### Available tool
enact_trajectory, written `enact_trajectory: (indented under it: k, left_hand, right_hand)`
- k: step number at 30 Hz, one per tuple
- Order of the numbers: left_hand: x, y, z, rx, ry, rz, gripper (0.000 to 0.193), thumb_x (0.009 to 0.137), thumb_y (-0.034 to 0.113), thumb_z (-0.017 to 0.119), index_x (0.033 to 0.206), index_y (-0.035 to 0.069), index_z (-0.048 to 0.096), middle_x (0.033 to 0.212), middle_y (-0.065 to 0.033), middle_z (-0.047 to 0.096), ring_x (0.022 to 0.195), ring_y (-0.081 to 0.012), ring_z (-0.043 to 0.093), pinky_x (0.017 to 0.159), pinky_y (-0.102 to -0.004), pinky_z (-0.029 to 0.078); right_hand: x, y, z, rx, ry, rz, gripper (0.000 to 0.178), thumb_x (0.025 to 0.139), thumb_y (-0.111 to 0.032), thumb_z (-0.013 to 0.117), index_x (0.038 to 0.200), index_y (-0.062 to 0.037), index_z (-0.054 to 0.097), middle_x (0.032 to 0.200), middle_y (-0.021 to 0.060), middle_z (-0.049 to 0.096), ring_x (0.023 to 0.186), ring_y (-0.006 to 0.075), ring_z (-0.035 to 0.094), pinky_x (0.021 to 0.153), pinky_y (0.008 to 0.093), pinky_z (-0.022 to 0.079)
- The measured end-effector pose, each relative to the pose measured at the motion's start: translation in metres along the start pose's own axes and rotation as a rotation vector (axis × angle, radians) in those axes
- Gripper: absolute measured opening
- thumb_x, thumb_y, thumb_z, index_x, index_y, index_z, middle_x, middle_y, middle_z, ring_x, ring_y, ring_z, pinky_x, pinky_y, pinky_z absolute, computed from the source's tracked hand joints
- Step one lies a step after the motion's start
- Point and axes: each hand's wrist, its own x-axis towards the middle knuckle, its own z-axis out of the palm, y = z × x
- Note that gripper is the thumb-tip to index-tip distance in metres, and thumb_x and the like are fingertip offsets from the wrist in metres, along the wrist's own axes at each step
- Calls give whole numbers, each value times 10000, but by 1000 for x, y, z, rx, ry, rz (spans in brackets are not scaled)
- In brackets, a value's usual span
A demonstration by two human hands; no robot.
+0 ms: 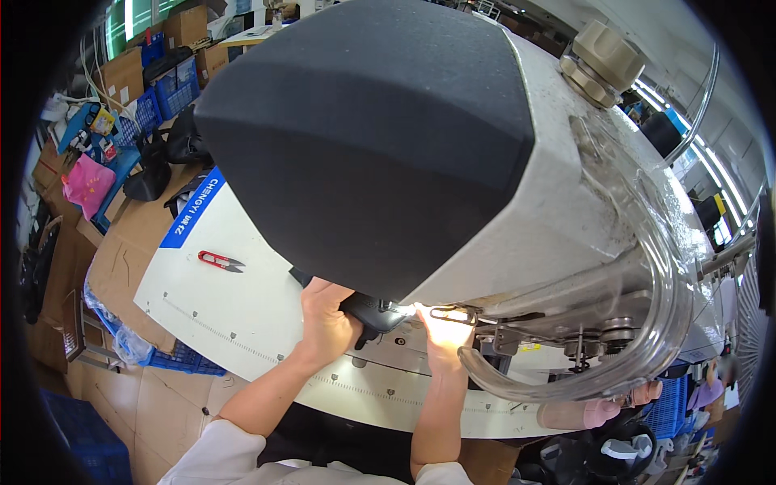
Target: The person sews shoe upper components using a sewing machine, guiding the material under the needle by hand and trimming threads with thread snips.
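A large sewing machine head with a dark grey cover (372, 145) fills the middle of the view and hides much of the work area. My left hand (327, 323) is closed around a black piece of material (378, 317), which looks smooth and folded. My right hand (447, 333) reaches under the machine head beside a bright lamp. Glare and the machine hide its fingertips, so its grip does not show. Thread snips with red handles (214, 259) lie on the white sewing table (182, 291), left of my left hand.
A clear bent tube (675, 323) curves along the machine's right side. Below it, a pink bottle (578, 414) lies by the table edge. Cardboard (121, 267) and blue crates (175, 87) stand at the left. A dark blue bin (85, 440) is at lower left.
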Motion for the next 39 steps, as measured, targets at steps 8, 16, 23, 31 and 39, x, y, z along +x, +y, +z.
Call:
enact_trajectory:
  k: [8, 16, 23, 31, 39]
  left_hand:
    - [-6, -2, 5, 49, 25, -20, 376, 555, -157, 673, 882, 24, 716, 938, -91, 675, 860, -264, 636, 754, -307, 495]
    - [-4, -12, 7, 6, 9, -67, 343, 582, -151, 628, 857, 35, 714, 871, -108, 688, 805, -280, 639, 733, -300, 494]
    - [-1, -11, 7, 92, 18, -15, 340, 581, -148, 621, 853, 34, 711, 881, -118, 692, 809, -307, 646, 691, -294, 488]
    - [4, -3, 7, 16, 37, -13, 301, 596, -93, 728, 863, 46, 717, 888, -101, 686, 821, -291, 640, 692, -311, 492]
    - [-15, 29, -10, 131, 3, 131, 291, 590, -40, 757, 847, 86, 701, 905, -38, 695, 919, -233, 654, 922, -390, 449]
  right_hand:
    - [3, 30, -19, -12, 30, 86, 115, 810, -3, 763, 852, -32, 660, 826, 14, 655, 752, 105, 588, 711, 283, 502]
    - [3, 33, -24, 20, 42, 110, 113, 812, -5, 762, 859, -30, 662, 834, 16, 656, 759, 106, 589, 715, 283, 501]
    - [-5, 34, -28, 40, 77, 124, 113, 814, -7, 761, 866, -28, 663, 841, 18, 657, 766, 106, 590, 718, 283, 501]
    - [-10, 38, -34, 52, 38, 129, 113, 816, -10, 760, 874, -25, 664, 850, 20, 659, 774, 107, 592, 722, 282, 501]
    - [-9, 47, -44, 94, 6, 156, 113, 818, -12, 758, 881, -23, 666, 858, 22, 660, 781, 107, 593, 726, 282, 501]
